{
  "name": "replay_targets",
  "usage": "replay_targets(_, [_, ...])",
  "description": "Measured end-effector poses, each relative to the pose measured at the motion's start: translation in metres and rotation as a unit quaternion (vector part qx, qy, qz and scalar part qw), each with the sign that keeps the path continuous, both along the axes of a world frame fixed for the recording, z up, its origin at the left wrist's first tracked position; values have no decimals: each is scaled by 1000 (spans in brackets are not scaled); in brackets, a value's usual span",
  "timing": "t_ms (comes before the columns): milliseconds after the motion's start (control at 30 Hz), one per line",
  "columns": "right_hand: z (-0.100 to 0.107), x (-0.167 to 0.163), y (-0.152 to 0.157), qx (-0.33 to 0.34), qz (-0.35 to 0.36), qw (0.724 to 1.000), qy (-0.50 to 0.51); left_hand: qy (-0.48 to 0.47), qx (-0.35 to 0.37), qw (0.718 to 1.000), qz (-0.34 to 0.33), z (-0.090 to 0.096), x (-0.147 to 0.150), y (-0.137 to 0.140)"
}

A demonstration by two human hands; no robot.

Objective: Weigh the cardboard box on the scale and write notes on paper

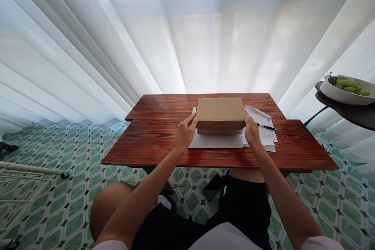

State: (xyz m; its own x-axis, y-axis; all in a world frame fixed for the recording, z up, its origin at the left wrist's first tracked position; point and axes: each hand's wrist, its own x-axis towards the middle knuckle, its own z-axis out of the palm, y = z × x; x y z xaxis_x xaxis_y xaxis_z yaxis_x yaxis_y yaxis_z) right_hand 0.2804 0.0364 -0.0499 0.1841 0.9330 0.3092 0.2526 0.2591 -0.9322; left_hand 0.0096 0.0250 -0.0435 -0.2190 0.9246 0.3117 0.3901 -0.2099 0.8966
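A brown cardboard box is held level between my two hands over the middle of the wooden table. My left hand pinches its left front corner, thumb and fingers closed on the edge. At the opposite corner, my right hand grips the right side in the same way. Below the box's front edge a narrower brown strip shows; I cannot tell whether it is the box's lower part or a second box. Underneath lies a flat silver-grey slab, partly covered by the box.
Written paper sheets and a black pen lie right of the box on the red-brown table. A white bowl of green grapes stands on a dark side stand. A phone shows below the table; a white rack is at left.
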Motion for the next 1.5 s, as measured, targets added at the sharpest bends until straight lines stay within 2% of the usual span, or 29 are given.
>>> replay_targets(233, [-4, 0, -1, -23, -4, 1000, 8, 0, -10, 1000, -1, -2, -1, -4])
replay_targets(733, [-5, -2, -4, -12, -11, 1000, -16, 4, -3, 1000, 6, -2, -1, -8])
replay_targets(1133, [-3, -5, -8, -2, -19, 999, -30, 43, 5, 999, 24, 10, 4, -18])
replay_targets(1333, [-4, -4, -8, -11, -6, 999, -48, 8, -12, 1000, -26, 4, -3, -20])
replay_targets(1433, [2, -4, -14, -19, -12, 998, -62, 9, 24, 999, -36, 3, -5, -24])
replay_targets(1500, [13, -8, -22, 19, -58, 994, -87, 56, 96, 994, 0, 7, -5, -31])
